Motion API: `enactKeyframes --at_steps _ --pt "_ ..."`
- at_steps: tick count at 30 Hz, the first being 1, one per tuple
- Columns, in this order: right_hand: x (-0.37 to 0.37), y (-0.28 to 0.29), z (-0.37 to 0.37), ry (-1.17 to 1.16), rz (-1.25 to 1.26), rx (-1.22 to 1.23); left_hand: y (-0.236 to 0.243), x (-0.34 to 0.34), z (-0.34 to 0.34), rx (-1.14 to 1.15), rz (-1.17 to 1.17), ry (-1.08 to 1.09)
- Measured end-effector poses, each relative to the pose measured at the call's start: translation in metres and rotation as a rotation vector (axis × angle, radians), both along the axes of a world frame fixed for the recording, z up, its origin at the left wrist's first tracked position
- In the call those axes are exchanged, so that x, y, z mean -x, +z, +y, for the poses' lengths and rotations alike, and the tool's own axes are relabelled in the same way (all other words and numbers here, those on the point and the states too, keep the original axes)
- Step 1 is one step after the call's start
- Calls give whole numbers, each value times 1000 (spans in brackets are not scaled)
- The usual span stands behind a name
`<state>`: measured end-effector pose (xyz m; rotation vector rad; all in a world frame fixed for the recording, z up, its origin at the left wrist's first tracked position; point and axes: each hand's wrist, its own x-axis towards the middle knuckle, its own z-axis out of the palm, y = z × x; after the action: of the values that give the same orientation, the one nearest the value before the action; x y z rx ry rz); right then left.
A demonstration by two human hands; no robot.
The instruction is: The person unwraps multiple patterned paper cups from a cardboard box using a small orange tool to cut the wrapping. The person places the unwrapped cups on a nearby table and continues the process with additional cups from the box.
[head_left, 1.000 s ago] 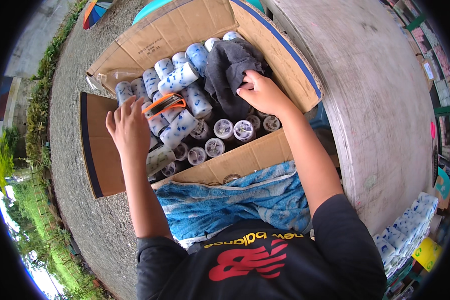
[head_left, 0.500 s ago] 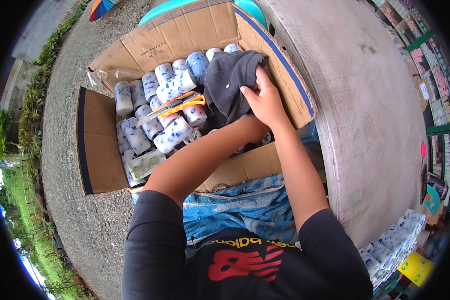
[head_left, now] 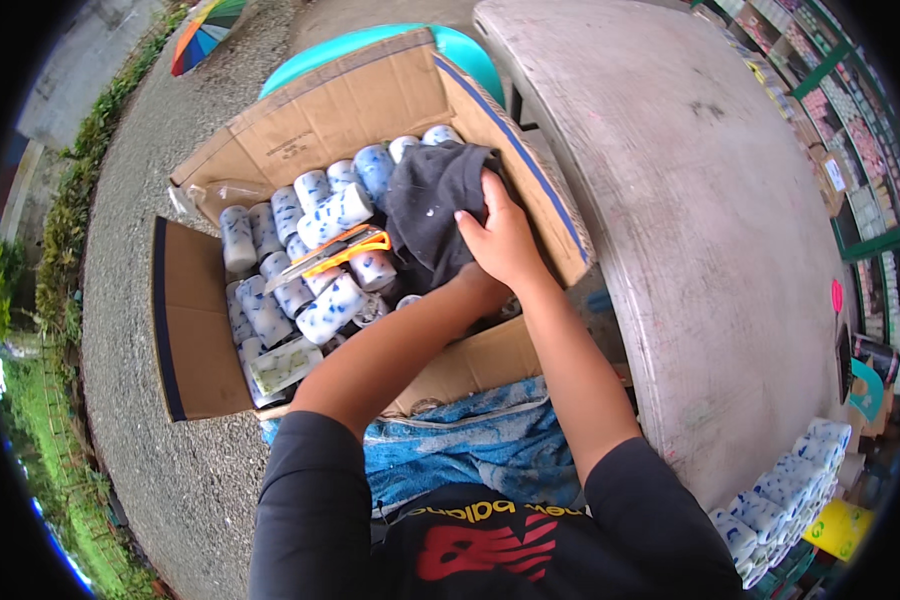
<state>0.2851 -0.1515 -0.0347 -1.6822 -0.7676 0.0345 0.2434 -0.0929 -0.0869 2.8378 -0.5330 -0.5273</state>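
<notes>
My right hand (head_left: 500,232) grips a bunched dark grey cloth (head_left: 432,205) at the right end of an open cardboard box (head_left: 460,372), thumb on the near side and fingers along its edge. Crossing beneath my right wrist, my left hand (head_left: 485,287) reaches in beside the cloth; its fingers are hidden. White cylinders with blue flecks, like pillar candles (head_left: 332,308), fill the box, some upright and some on their sides. An orange utility knife (head_left: 332,254) with its blade out lies across them. A clear-wrapped piece with greenish flecks (head_left: 286,366) lies at the near left.
The box flaps stand spread outward. A teal round surface (head_left: 470,58) shows behind the box. To the right is a long pale table (head_left: 670,200), with stacked blue-flecked cylinders (head_left: 785,490) at its near end. Blue-and-white fabric (head_left: 470,430) lies between me and the box.
The view has shifted, so the box and hands appear slightly lower and further left. My right hand keeps its hold on the cloth, and my left hand stays beneath it.
</notes>
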Motion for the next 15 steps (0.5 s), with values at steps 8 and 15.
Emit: enactKeyframes --at_steps 8,15 --pt "-1 14 0 218 620 -379 127 62 48 246 -50 256" --pt "8 28 -2 245 576 -312 111 132 93 1484 -92 752"
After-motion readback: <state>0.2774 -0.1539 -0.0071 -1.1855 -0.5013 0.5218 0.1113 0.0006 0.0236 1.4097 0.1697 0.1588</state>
